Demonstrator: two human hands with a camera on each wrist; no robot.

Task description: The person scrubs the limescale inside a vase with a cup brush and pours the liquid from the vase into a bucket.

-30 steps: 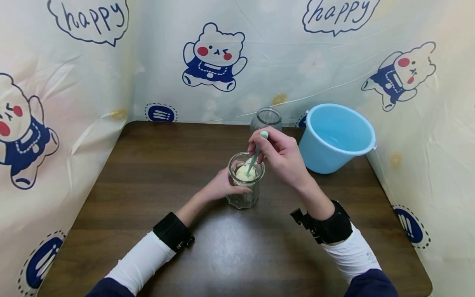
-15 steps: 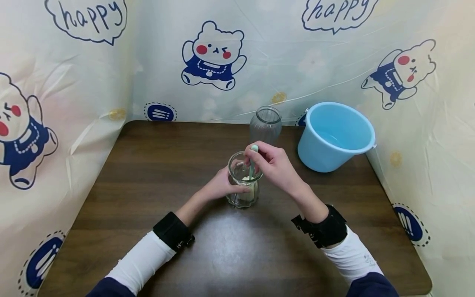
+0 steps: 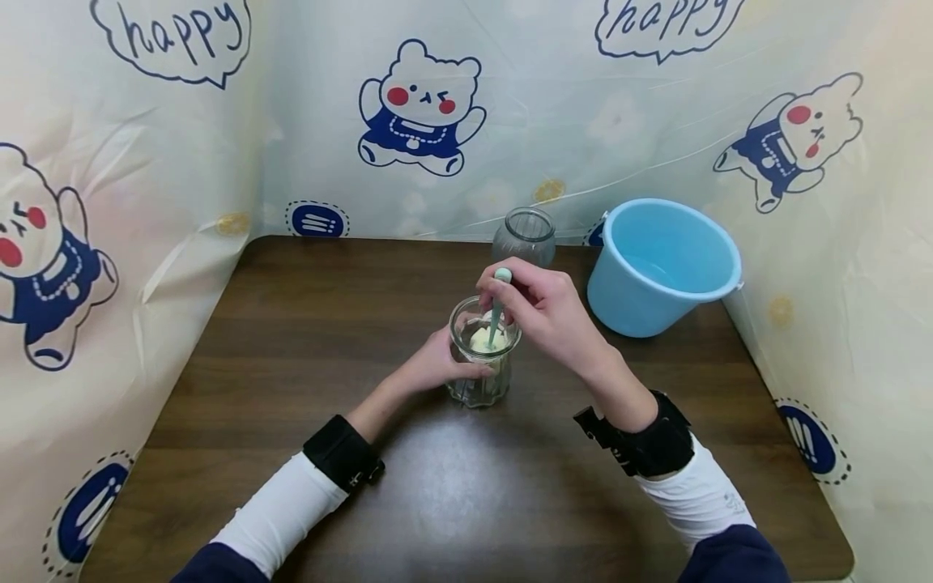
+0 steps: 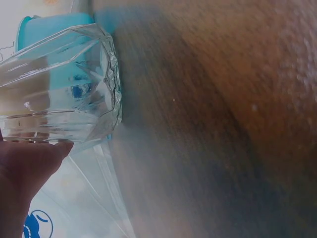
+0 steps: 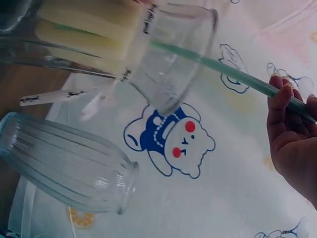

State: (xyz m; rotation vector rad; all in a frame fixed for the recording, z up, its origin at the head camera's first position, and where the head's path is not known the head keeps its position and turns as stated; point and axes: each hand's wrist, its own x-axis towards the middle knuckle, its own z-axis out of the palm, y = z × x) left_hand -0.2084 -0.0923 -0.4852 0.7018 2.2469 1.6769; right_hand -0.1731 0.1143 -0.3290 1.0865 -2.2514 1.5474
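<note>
My left hand [image 3: 437,362] grips a clear glass vase [image 3: 477,393] around its side, thumb across the front. It stands upright on the brown table in the head view. In the left wrist view, the ribbed lower part of the vase [image 4: 74,84] shows near the tabletop. My right hand [image 3: 550,312] pinches the pale green handle of a sponge bottle brush [image 3: 498,312] above the vase mouth. Its cream sponge head [image 3: 487,340] is inside the vase, just below the rim. The right wrist view shows the sponge [image 5: 89,29] through the glass and the right hand [image 5: 294,144] on the handle.
A second ribbed glass vase [image 3: 526,235] stands at the table's back edge, partly behind the right hand. To its right is a light blue bucket [image 3: 656,275]. A printed curtain [image 3: 306,121] hangs around the back and sides of the brown table [image 3: 328,308].
My right hand pushed the brush down into the vase, then drew it back up, so the sponge sits near the rim again. The left hand keeps its hold, and the vase stays put.
</note>
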